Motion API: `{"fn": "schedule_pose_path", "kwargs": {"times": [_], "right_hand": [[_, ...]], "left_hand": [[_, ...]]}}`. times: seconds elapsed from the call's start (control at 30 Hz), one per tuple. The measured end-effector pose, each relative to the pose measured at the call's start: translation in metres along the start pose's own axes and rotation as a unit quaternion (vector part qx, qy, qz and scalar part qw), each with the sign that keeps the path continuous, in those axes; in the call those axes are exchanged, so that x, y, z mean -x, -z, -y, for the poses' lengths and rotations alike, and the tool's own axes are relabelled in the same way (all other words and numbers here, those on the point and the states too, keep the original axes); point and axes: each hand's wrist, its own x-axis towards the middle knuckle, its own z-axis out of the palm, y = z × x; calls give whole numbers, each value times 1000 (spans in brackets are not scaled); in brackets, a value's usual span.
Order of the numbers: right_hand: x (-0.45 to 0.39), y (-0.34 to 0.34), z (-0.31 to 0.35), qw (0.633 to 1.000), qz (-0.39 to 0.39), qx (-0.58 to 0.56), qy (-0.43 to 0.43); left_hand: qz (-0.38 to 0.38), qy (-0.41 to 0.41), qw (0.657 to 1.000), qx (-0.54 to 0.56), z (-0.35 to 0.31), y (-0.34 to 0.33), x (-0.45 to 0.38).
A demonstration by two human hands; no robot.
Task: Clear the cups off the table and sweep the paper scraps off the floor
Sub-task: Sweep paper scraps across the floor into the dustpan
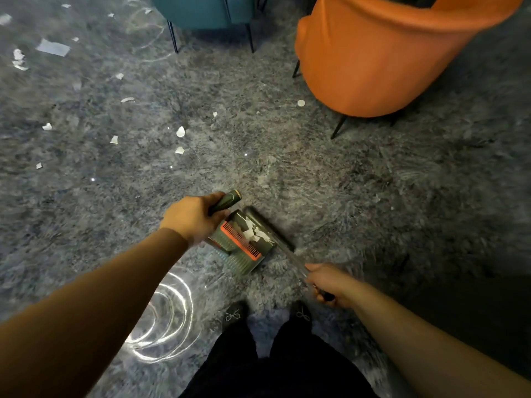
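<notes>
**Dustpan and broom at work on a scrap-strewn grey carpet**

At the bottom centre of the frame, two legs in dark trousers [275, 366] stand on the shaggy grey carpet [373, 196], with dark shoes [235, 313] showing just above them. A bright swirl of reflected light [163, 320] lies on the carpet at lower left of centre, beside the left forearm.

Both bare forearms reach in from the bottom corners. The right hand [326, 282], right of centre, is curled around the thin shaft of a broom [290, 257], which runs up and left from the hand; the broom's dark head lies along the upper right edge of the dustpan. The left hand [192, 218], just left of centre, grips the dark green handle [227, 201] of the dustpan, the handle's tan-capped end sticking out past the fingers toward the upper right.

The dustpan [244, 239] sits on the carpet between the two hands, in the middle of the frame. It is dark green with an orange comb strip [241, 241] across it, and white paper scraps [254, 234] lie inside it, next to the broom head.

Further off, more loose scraps [180, 132] are scattered over the carpet across the left half of the frame, thinly near the centre and thicker toward the upper left, where one larger sheet [53, 47] lies. A small round white disc [300, 103] rests near the foot of an orange armchair [382, 56], which fills the upper right. A teal chair [201, 10] on thin black legs stands at the top centre.
</notes>
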Motion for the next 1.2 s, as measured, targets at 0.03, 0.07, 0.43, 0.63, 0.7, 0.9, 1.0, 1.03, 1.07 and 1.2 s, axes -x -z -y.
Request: {"fn": "schedule_pose_path", "kwargs": {"times": [0.03,0.07,0.43,0.63,0.7,0.9,1.0,1.03,1.07,1.2], "right_hand": [[6,-6,2,1000,7,-2,0],[11,-11,4,1000,14,-4,2],[37,-15,-17,988,-23,-150,-22],[37,-22,-23,985,-59,-159,-27],[33,-27,-23,984,-72,-162,-30],[11,-31,-16,989,-64,-115,-63],[13,-38,-8,995,-37,-75,-59],[17,-43,-6,996,-28,-68,-59],[20,-47,-4,996,-18,-62,-60],[27,-57,-4,997,37,-45,-59]], "left_hand": [[2,-7,1000,-4,1,1,-1],[2,-13,1000,-8,2,2,-3],[5,-77,997,-23,32,21,-1],[45,-126,990,-40,59,42,2],[58,-139,987,-60,63,42,4],[40,-105,992,-63,64,35,6],[26,-117,990,-80,60,31,6],[22,-120,989,-85,59,30,5],[19,-123,988,-91,58,29,4],[14,-123,988,-96,56,29,6]]}}
